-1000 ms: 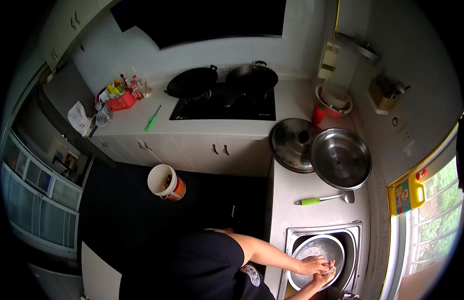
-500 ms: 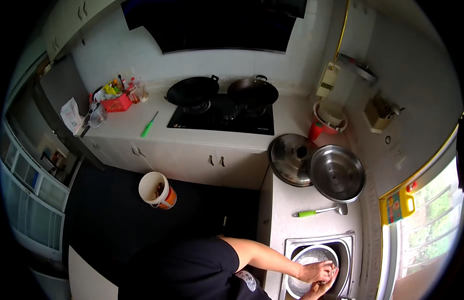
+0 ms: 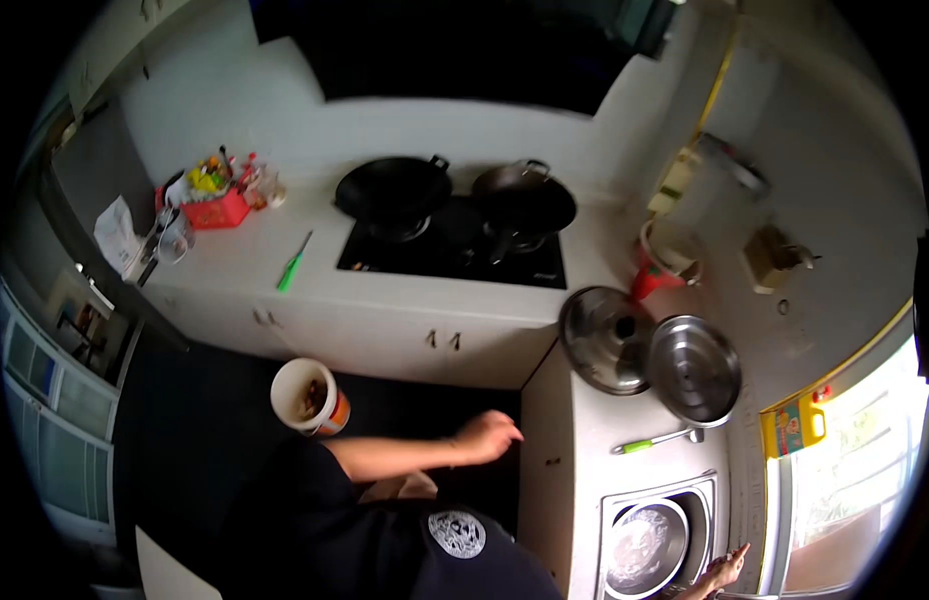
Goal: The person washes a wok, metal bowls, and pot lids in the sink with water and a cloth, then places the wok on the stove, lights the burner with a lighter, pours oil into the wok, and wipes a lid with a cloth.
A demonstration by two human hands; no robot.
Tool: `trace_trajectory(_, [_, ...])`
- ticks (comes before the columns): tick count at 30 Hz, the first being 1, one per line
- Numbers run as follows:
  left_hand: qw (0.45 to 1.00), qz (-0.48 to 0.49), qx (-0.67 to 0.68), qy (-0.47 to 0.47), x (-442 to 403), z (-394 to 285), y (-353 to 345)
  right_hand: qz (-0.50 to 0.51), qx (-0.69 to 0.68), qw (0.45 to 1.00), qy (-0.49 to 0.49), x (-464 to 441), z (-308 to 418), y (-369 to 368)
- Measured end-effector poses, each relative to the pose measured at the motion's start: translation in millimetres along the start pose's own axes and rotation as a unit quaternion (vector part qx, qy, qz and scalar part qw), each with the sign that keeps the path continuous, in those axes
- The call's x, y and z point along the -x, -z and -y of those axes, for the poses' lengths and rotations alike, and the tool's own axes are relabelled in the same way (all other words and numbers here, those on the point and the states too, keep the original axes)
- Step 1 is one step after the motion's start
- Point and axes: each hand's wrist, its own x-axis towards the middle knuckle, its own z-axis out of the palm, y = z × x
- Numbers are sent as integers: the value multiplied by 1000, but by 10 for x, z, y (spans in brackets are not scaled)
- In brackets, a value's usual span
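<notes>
A round metal bowl [image 3: 683,537] sits in the steel sink [image 3: 610,505], with cloudy, whitish liquid inside. My left hand [image 3: 488,437] is away from the sink, over the dark floor beside the cabinet front. Its fingers are loosely bent and slightly blurred, and nothing shows in them. At the sink's near right corner is my right hand [image 3: 723,572], one finger stretched out towards the window side. It appears to hold nothing. A metal tap [image 3: 747,597] is partly visible just below it; whether they touch I cannot tell.
A green-handled spatula [image 3: 640,446] lies behind the sink. Beyond it are a steel basin [image 3: 693,370] and a pot lid [image 3: 605,340]. Two woks stand on the stove [image 3: 455,262]. A white bucket [image 3: 303,395] is on the floor; a yellow jug [image 3: 800,425] stands by the window.
Both hands have left the bowl, where they were together. My left hand went back over the floor; my right went to the sink's right edge. The view has shifted and tilted somewhat.
</notes>
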Motion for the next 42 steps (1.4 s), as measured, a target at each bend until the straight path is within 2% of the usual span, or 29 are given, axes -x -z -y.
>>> trace_trajectory(2, [990,-28,-65,119,509,720,662,100,82,990,56,-386,-738,291])
trace_trajectory(3, [957,-89,-4,276,880,1051,889,26,315,941,120,-243,-1246,536])
trace_trajectory(4, [941,-164,-28,295,1408,1655,1002,-52,520,833,182,-47,-1551,682])
trace_trajectory(5, [917,-206,-105,325,1962,2122,1173,18,546,823,155,442,-1352,691])
trace_trajectory(6, [841,-229,-116,477,2482,2402,1460,-91,523,846,-47,259,-1911,886])
trace_trajectory(8, [655,-281,-124,690,2967,2032,2162,-22,363,916,-170,703,-1857,879])
trace_trajectory(9, [559,-381,-11,736,3569,2335,2249,17,281,933,-223,956,-1732,770])
trace_trajectory(10, [497,-439,117,739,3943,2371,2411,52,215,939,-264,1094,-1664,661])
trace_trajectory(11, [476,-422,78,767,4369,2656,2428,85,152,936,-307,1181,-1580,561])
trace_trajectory(14, [454,-436,158,761,4062,2432,2535,162,-22,902,-399,1108,-1395,324])
trace_trajectory(15, [432,-452,200,755,3841,2423,2498,176,-61,894,-407,1010,-1343,255])
trace_trajectory(16, [440,-423,217,762,3577,2421,2395,172,-57,906,-383,885,-1293,196])
trace_trajectory(17, [450,-390,233,769,3272,2427,2294,145,93,943,-283,968,-1184,73])
trace_trajectory(18, [468,-349,273,765,3078,2578,2116,95,260,940,-197,1052,-1073,-55])
trace_trajectory(19, [495,-314,312,748,2833,2738,1880,49,414,903,-99,1075,-960,-176])
trace_trajectory(20, [536,-295,343,713,2385,2616,1698,3,555,832,-3,1041,-877,-178])
trace_trajectory(21, [569,-249,356,698,1906,2620,1505,56,418,904,-74,842,-985,-101])
trace_trajectory(22, [614,-208,394,651,1517,2638,1286,105,265,949,-135,657,-1107,-38])
trace_trajectory(24, [662,-137,434,596,438,2412,883,132,229,962,-67,573,-1126,-155])
trace_trajectory(26, [706,-43,474,524,-476,2249,453,163,175,965,-111,759,-780,-460])
trace_trajectory(28, [715,40,505,481,-1261,2117,-3,207,145,963,-97,1025,-394,-783])
trace_trajectory(30, [708,50,509,487,-1777,2163,-626,225,120,957,-135,1104,-231,-993])
trace_trajectory(32, [674,38,488,553,-2161,2123,-1017,261,33,948,-177,1285,-88,-1239])
trace_trajectory(33, [612,20,519,597,-2319,2154,-1191,285,-13,937,-202,1366,-55,-1346])
trace_trajectory(37, [545,0,631,552,-2452,2144,-1362,304,-75,908,-280,1608,-184,-1837])
trace_trajectory(39, [542,-6,667,512,-2420,2144,-1306,287,-102,892,-335,1692,-335,-2164])
trace_trajectory(40, [540,-9,683,491,-2398,2150,-1258,283,-135,877,-363,1739,-429,-2331])
trace_trajectory(41, [508,-20,728,459,-2385,2149,-1212,311,-170,852,-386,1810,-448,-2538])
trace_trajectory(42, [516,-15,740,432,-2375,2119,-1140,339,-205,823,-407,1880,-467,-2757])
